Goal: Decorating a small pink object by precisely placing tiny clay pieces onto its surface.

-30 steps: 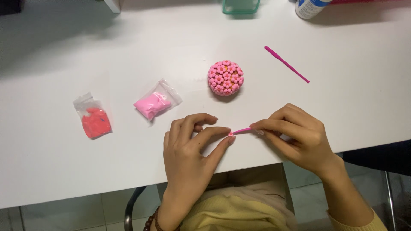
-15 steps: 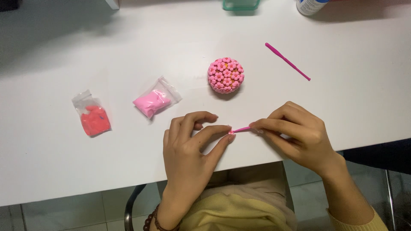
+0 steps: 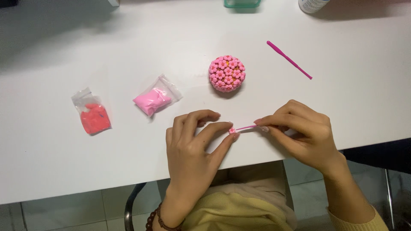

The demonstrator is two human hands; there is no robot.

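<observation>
My right hand (image 3: 302,132) pinches a thin pink stick tool (image 3: 247,127) and points its tip to the left. At that tip sits a tiny pink clay flower (image 3: 232,131), which the fingertips of my left hand (image 3: 195,147) pinch against the white table (image 3: 128,51). Behind both hands stands a ball covered in small pink clay flowers (image 3: 227,73).
A small clear bag of pink clay (image 3: 155,99) and another of red clay (image 3: 92,115) lie to the left. A second pink stick tool (image 3: 289,59) lies at the right rear. A green container (image 3: 242,3) and a white bottle (image 3: 314,5) stand at the far edge.
</observation>
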